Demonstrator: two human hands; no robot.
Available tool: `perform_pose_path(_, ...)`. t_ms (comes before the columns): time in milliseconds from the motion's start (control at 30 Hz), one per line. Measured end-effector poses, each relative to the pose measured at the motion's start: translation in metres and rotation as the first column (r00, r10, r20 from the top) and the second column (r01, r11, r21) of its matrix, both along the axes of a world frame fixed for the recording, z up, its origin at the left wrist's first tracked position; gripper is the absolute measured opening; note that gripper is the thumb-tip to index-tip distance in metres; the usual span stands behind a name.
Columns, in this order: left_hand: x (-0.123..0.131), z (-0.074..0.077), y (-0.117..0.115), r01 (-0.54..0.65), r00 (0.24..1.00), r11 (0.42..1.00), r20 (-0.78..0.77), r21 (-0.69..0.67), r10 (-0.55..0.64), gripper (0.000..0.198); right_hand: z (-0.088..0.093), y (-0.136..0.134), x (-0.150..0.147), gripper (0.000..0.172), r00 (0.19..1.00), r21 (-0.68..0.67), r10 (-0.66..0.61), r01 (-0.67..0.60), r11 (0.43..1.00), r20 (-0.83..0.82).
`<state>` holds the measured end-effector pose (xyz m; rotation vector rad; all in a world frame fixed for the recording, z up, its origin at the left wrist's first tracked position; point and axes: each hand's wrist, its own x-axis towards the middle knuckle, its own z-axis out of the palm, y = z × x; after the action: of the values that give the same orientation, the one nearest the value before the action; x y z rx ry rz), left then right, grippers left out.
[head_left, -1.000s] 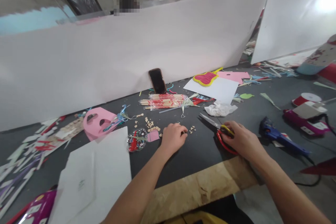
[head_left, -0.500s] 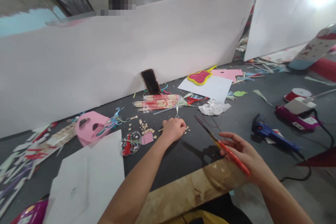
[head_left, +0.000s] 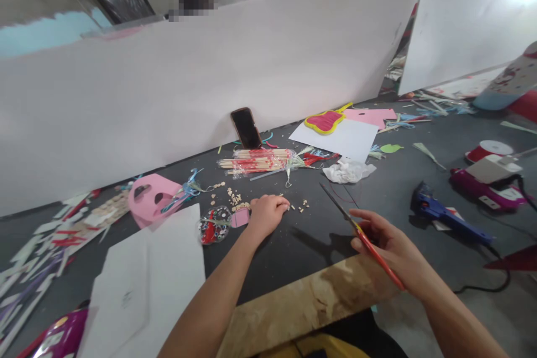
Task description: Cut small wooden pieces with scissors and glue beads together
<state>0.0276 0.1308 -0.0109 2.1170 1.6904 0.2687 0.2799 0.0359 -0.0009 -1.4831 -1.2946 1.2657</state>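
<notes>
Our right hand (head_left: pixel 388 243) grips red-handled scissors (head_left: pixel 371 246); our left hand (head_left: pixel 267 215) curls on the desk (head_left: pixel 268 268), perhaps empty, beside wooden bits (head_left: pixel 302 205).

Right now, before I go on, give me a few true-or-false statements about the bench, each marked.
1. The right hand holds red-handled scissors. True.
2. The left hand grips the blue hot glue gun. False: it rests on the dark tabletop, and the glue gun lies off to the right.
3. The phone lies flat on the tabletop. False: it leans upright against the white board.
4. A plastic-wrapped bundle of wooden sticks lies in front of the phone. True.
</notes>
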Motion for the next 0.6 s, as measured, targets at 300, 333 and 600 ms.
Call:
perform_pose_path(300,0.01,-0.002,-0.005,0.031,0.999,0.994,-0.045,0.109,-0.026,0.016,0.008,-0.006,-0.002,0.067,0.996,-0.054,-0.067,0.071,0.996,0.064)
perform_pose_path(333,0.013,-0.002,-0.007,0.044,0.998,0.992,-0.056,0.121,-0.037,0.015,0.008,-0.007,-0.002,0.067,0.995,-0.055,-0.073,0.077,0.996,0.071)
perform_pose_path(600,0.032,-0.007,-0.015,0.127,0.986,0.974,-0.129,0.187,-0.104,0.021,-0.003,-0.016,0.002,0.066,0.997,-0.08,-0.062,0.065,0.995,0.038)
